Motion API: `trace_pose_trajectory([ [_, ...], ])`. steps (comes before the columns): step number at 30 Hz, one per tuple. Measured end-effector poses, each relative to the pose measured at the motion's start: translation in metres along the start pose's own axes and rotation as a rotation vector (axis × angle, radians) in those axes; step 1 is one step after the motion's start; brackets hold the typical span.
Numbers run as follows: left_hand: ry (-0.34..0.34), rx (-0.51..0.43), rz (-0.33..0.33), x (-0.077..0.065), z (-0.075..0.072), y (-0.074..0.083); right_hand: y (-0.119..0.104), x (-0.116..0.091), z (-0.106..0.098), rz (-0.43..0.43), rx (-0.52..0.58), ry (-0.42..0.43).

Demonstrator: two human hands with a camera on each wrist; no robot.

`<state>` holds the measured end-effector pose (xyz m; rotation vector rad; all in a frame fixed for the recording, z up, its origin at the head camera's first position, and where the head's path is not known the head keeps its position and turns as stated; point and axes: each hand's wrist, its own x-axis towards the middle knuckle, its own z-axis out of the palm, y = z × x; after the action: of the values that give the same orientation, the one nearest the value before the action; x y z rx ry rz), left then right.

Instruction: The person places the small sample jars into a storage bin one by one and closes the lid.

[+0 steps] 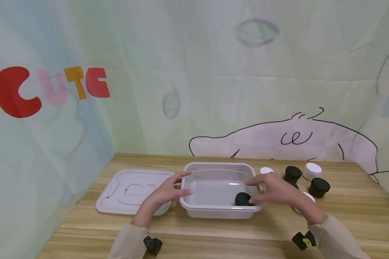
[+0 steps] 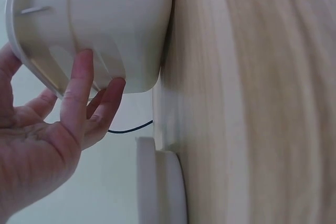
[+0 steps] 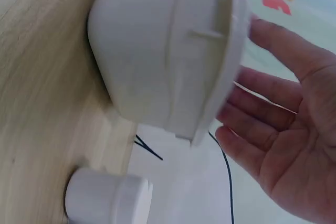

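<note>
A white rectangular plastic container (image 1: 218, 212) stands on the table, its open top facing up. My left hand (image 1: 171, 189) grips its left rim; in the left wrist view the fingers (image 2: 79, 85) lie against the outer wall. Inside, at the front right corner, is a small round black jar (image 1: 242, 199). My right hand (image 1: 272, 189) reaches over the right rim, thumb tip right beside the black jar. In the right wrist view its fingers (image 3: 262, 103) are spread and loosely bent at the rim, pinching nothing visible.
A white lid (image 1: 136, 190) lies flat left of the container. To the right stand several small jars, among them a black jar (image 1: 319, 187), another black jar (image 1: 292, 174) and a white jar (image 1: 312, 171). The right forearm partly covers some. A printed curtain (image 1: 181, 90) hangs behind.
</note>
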<state>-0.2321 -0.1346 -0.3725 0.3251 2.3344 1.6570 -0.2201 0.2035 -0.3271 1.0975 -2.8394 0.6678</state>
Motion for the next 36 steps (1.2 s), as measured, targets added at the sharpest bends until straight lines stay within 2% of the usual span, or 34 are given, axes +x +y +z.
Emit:
trace_pose_trajectory([
  [4,0.003,0.001,-0.002,0.0,-0.001,0.0,0.008,-0.011,-0.011,0.017,0.067,0.039],
  [16,-0.003,-0.003,-0.001,-0.001,-0.001,0.0,0.034,-0.05,-0.026,0.14,0.141,0.189],
  [23,0.002,0.001,-0.009,-0.001,-0.001,0.001,0.053,-0.072,-0.027,0.135,0.136,0.272],
  [30,-0.008,-0.002,-0.009,-0.002,-0.002,0.0,0.072,-0.09,-0.023,0.203,0.109,0.299],
  [36,-0.008,-0.008,-0.003,-0.002,-0.001,0.001,0.083,-0.101,-0.02,0.324,0.049,0.257],
])
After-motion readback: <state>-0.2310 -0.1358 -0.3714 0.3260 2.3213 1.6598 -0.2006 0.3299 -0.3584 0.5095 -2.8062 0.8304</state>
